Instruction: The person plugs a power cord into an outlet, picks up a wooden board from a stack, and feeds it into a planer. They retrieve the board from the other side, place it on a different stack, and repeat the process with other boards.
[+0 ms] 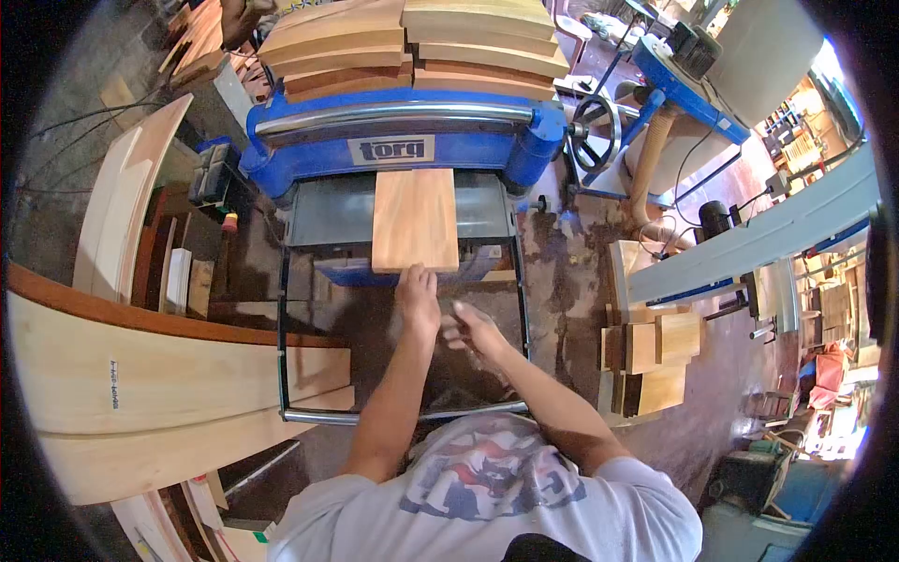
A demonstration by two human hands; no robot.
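Note:
A short wooden board (pixel 415 220) lies flat on the bed of a blue thickness planer (pixel 309 155), its far end under the machine's front. My left hand (pixel 418 292) is at the board's near edge, fingers together and closed on that end. My right hand (pixel 471 332) hangs just to the right and nearer to me, touching nothing. Its fingers are loosely bent, with the thumb apart and no object visible in them. The planer's grey metal table (pixel 328 214) shows on both sides of the board.
Stacked boards (pixel 482 42) sit on top of the planer. A handwheel (pixel 596 134) is at its right. A black frame with a metal roller (pixel 328 418) extends toward me. Large panels (pixel 187 393) stand at left, and a block pile (pixel 655 361) at right.

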